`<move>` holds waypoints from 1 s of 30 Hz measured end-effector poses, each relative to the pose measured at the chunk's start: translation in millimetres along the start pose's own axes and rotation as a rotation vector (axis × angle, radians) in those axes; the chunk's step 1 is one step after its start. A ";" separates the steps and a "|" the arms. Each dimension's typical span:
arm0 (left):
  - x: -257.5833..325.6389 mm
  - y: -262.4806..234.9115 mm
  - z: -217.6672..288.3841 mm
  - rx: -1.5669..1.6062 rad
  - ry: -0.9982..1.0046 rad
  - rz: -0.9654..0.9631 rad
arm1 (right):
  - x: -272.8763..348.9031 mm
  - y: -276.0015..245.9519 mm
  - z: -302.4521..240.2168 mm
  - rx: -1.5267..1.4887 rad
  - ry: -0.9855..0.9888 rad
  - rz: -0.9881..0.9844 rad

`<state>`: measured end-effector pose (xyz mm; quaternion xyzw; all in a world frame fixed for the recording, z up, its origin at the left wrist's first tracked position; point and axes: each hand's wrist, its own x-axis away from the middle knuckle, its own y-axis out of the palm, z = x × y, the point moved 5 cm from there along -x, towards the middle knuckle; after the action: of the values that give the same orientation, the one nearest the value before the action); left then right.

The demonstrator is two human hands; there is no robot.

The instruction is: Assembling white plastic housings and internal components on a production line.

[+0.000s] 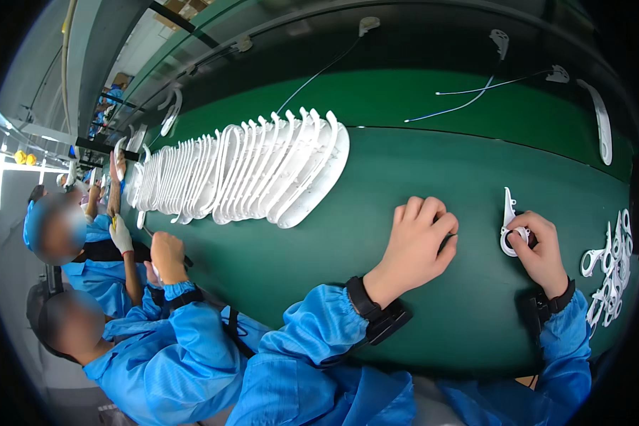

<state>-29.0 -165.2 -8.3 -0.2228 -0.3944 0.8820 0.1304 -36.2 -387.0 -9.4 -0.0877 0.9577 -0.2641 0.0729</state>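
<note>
My right hand (539,248) is closed on a white plastic part (509,213) with a round ring at its base and a narrow pointed arm sticking up. Thumb and fingers grip the ring, which has something dark beside it, partly covered by them. Left of it, my left hand (419,241) is over the green table (319,284), its fingers loosely bent, with a gap between thumb and forefinger. Nothing shows in that hand. At the right edge lies a pile of similar white ringed parts (610,266), closest to my right hand.
A long row of curved white plastic shells (248,167) stretches across the table's left half. Beyond, a moving-belt-like green strip (397,99) carries thin cables (450,106) with white ends and a curved white piece (599,124). Co-workers in blue (170,355) sit at the left.
</note>
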 end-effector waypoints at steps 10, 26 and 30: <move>-8.4 7.6 5.4 -0.072 0.093 -0.001 | -1.8 -1.3 3.3 0.009 0.029 -0.006; -9.8 4.7 -2.9 0.052 0.095 0.011 | 3.4 -1.5 8.3 0.079 0.018 0.008; -10.2 5.1 -1.8 0.071 0.124 0.045 | 2.4 -0.8 7.8 0.028 -0.005 0.019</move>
<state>-19.6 -171.5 -10.3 -0.2809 -0.3489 0.8827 0.1424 -36.9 -392.0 -15.8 -0.0780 0.9545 -0.2768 0.0790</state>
